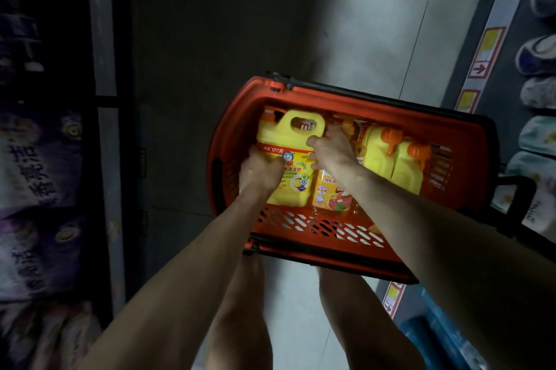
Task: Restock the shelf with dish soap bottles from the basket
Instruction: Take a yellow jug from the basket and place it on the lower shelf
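At nine o'clock, dark shelving (105, 38) stacked with purple printed bags (36, 159), dim and hard to read. Toward twelve o'clock, grey floor tiles (346, 23).

Dead centre, an orange basket (376, 106) with slotted walls and black trim along the rim. At its nine o'clock end, a big yellow jug (288, 141) of dish soap, moulded carry handle toward twelve o'clock, yellow label facing up. Cannot tell whether raised or resting in the basket.

On the jug's lower left edge, left hand (260, 171) clamped, fingers curled round the side, knuckles over the label. On the jug's right shoulder, right hand (331, 150), thumb across the front just under the carry handle, fingers curled down the far side into the gap beside the neighbouring bottles; fingertips hidden.

Just beside the jug at its three o'clock, a smaller bottle (331, 195) with an orange and red label, partly under the right wrist. Further toward three o'clock, two yellow bottles (379, 153) with orange caps, side by side and touching. Past the basket's three o'clock end, a black pull handle (517, 180).

At two o'clock, a shelf edge with red-framed price tags (489, 50) and rows of pale slippers (538, 53). At six o'clock, bare legs (240, 309) below the basket. At five o'clock, something blue (436, 339), too dark to make out.
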### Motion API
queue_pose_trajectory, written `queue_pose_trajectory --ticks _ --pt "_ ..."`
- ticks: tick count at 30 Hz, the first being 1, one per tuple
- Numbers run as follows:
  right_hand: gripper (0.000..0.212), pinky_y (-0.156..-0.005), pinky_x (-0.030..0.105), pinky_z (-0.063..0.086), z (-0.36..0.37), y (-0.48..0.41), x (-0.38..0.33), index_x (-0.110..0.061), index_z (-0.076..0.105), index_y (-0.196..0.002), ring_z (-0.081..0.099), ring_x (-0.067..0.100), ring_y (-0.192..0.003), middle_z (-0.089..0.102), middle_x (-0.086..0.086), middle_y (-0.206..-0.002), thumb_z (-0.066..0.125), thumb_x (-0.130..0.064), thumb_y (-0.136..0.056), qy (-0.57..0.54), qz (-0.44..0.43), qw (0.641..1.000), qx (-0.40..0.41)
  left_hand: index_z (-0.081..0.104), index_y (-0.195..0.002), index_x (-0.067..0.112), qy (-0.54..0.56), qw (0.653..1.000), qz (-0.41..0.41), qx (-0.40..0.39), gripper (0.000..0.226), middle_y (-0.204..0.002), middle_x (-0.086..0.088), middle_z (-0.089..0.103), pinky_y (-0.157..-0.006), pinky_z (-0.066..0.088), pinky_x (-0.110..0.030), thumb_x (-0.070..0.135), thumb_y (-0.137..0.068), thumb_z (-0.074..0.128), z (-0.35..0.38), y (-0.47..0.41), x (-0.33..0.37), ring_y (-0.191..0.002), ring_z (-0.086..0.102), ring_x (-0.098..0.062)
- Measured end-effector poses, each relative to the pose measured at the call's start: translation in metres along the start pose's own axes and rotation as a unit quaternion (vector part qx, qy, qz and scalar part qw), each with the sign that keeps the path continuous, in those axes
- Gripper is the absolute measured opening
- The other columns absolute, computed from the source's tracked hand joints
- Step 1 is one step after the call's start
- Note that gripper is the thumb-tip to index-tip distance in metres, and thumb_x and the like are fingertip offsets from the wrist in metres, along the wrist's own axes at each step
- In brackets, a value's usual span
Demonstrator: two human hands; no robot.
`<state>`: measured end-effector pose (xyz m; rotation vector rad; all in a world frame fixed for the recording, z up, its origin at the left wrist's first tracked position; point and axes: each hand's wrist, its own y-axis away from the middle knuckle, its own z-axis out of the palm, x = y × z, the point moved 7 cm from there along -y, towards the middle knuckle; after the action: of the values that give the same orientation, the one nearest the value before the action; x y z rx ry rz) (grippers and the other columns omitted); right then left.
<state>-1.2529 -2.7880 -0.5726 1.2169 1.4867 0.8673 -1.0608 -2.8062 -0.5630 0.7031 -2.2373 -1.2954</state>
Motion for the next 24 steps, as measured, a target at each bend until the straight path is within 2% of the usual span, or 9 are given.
queue_pose_trajectory --ticks 3,5,9,12,14,16,19,21,24 --pt "0.056 -0.065 0.035 0.064 0.008 -0.010 0.000 -0.019 0.041 -0.152 0.077 0.029 -0.089 0.064 0.011 -0.130 0.066 -0.021 -0.102 -0.016 0.024 0.999 -0.026 0.058 -0.138 0.018 0.071 0.997 0.004 -0.023 0.058 -0.126 -0.009 0.071 -0.095 0.052 -0.036 0.044 -0.087 0.067 0.000 -0.004 0.002 -0.117 0.068 -0.033" --pt "0.065 -0.061 0.033 0.063 0.013 -0.012 0.002 -0.020 0.033 -0.157 0.079 0.030 -0.085 0.061 0.013 -0.135 0.067 -0.021 -0.101 -0.043 0.041 0.997 -0.040 0.063 -0.135 0.019 0.110 0.993 0.008 -0.044 0.060 -0.124 -0.007 0.073 -0.102 0.055 -0.043 0.043 -0.081 0.068 0.003 -0.005 0.001 -0.115 0.070 -0.031" --pt "0.074 -0.057 0.029 0.059 0.022 -0.012 0.004 -0.024 0.024 -0.158 0.079 0.026 -0.078 0.059 0.014 -0.138 0.069 -0.021 -0.099 -0.068 0.036 0.995 -0.066 0.066 -0.133 0.023 0.136 0.989 0.021 -0.045 0.046 -0.123 -0.001 0.075 -0.106 0.054 -0.045 0.031 -0.090 0.078 0.011 -0.009 -0.004 -0.116 0.071 -0.027" --pt "0.078 -0.051 0.026 0.056 0.021 -0.013 0.003 -0.030 0.020 -0.161 0.076 0.020 -0.069 0.062 0.011 -0.128 0.068 -0.020 -0.100 -0.064 0.024 0.996 -0.053 0.062 -0.137 0.023 0.134 0.989 0.037 -0.054 0.052 -0.126 0.002 0.074 -0.108 0.053 -0.045 0.031 -0.089 0.080 0.015 -0.010 -0.008 -0.118 0.070 -0.023" --pt "0.082 -0.049 0.025 0.054 0.019 -0.014 0.000 -0.036 0.014 -0.164 0.074 0.019 -0.066 0.060 0.007 -0.129 0.066 -0.021 -0.103 -0.064 0.016 0.997 -0.045 0.057 -0.138 0.022 0.128 0.990 0.037 -0.047 0.058 -0.126 0.001 0.073 -0.107 0.053 -0.045 0.035 -0.087 0.082 0.016 -0.011 -0.012 -0.117 0.070 -0.025" --pt "0.075 -0.044 0.023 0.049 0.016 -0.012 -0.002 -0.038 0.017 -0.164 0.072 0.017 -0.062 0.052 0.003 -0.135 0.063 -0.026 -0.106 -0.042 0.000 0.998 -0.038 0.049 -0.136 0.020 0.123 0.992 0.025 -0.028 0.065 -0.126 -0.001 0.070 -0.106 0.053 -0.043 0.039 -0.084 0.084 0.015 -0.008 -0.016 -0.119 0.069 -0.029" --pt "0.056 -0.038 0.019 0.045 0.005 -0.005 -0.003 -0.035 0.031 -0.157 0.072 0.017 -0.062 0.057 0.002 -0.132 0.058 -0.035 -0.108 0.008 -0.031 0.999 -0.001 0.040 -0.141 0.020 0.096 0.995 0.028 -0.008 0.079 -0.134 -0.004 0.065 -0.098 0.047 -0.033 0.043 -0.082 0.087 0.012 -0.001 -0.020 -0.125 0.065 -0.031" --pt "0.044 -0.041 0.022 0.049 -0.003 0.002 -0.003 -0.032 0.039 -0.148 0.073 0.020 -0.066 0.063 0.004 -0.124 0.056 -0.040 -0.108 0.053 -0.050 0.997 0.030 0.036 -0.147 0.020 0.074 0.996 0.051 -0.004 0.088 -0.141 -0.006 0.062 -0.098 0.045 -0.033 0.045 -0.081 0.088 0.010 0.005 -0.021 -0.129 0.062 -0.031" --pt "0.039 -0.065 0.036 0.063 -0.011 0.014 -0.001 -0.030 0.041 -0.145 0.075 0.027 -0.079 0.061 0.005 -0.124 0.056 -0.037 -0.109 0.093 -0.058 0.993 0.053 0.032 -0.154 0.024 0.061 0.994 0.088 0.002 0.098 -0.142 -0.005 0.061 -0.102 0.049 -0.035 0.043 -0.078 0.092 0.005 0.014 -0.019 -0.128 0.062 -0.027"
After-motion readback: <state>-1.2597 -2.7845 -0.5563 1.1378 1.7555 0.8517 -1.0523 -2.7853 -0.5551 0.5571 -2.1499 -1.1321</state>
